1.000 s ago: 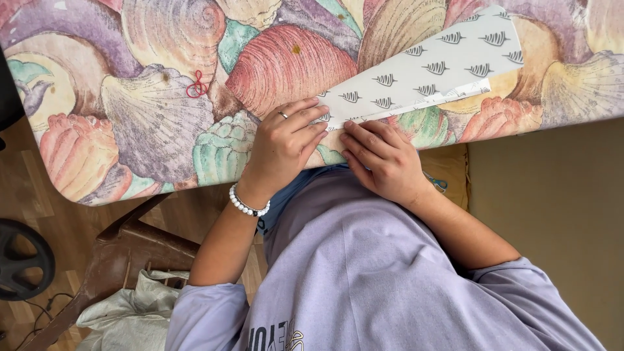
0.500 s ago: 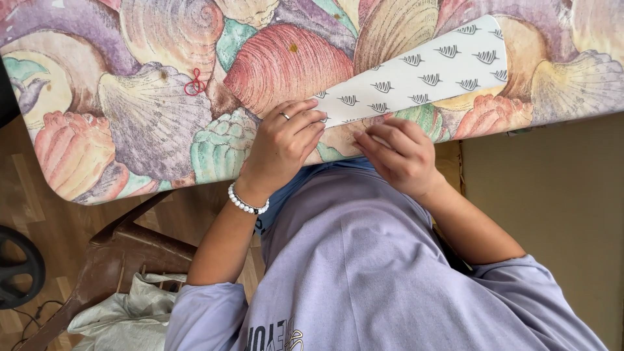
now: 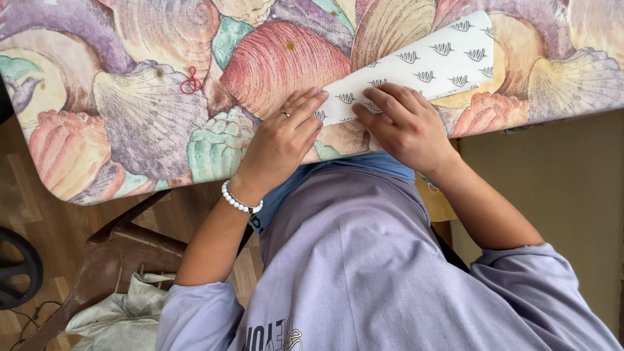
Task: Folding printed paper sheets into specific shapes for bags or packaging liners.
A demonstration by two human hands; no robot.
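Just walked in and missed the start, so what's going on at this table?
A person in a lilac top presses both hands on a white patterned paper lying on the shell-print tablecloth. The left hand and right hand flatten its near end at the table edge. A small red clip lies apart, untouched.

Single head-worn view, looking steeply down past the wearer's own chest and lap onto the near edge of the bench (image 3: 130, 97). Close in: hands (image 3: 279, 140) and forearms fill the middle, bench top across the upper part, wooden floor (image 3: 26, 221) and chair at lower left. No second view to share with.
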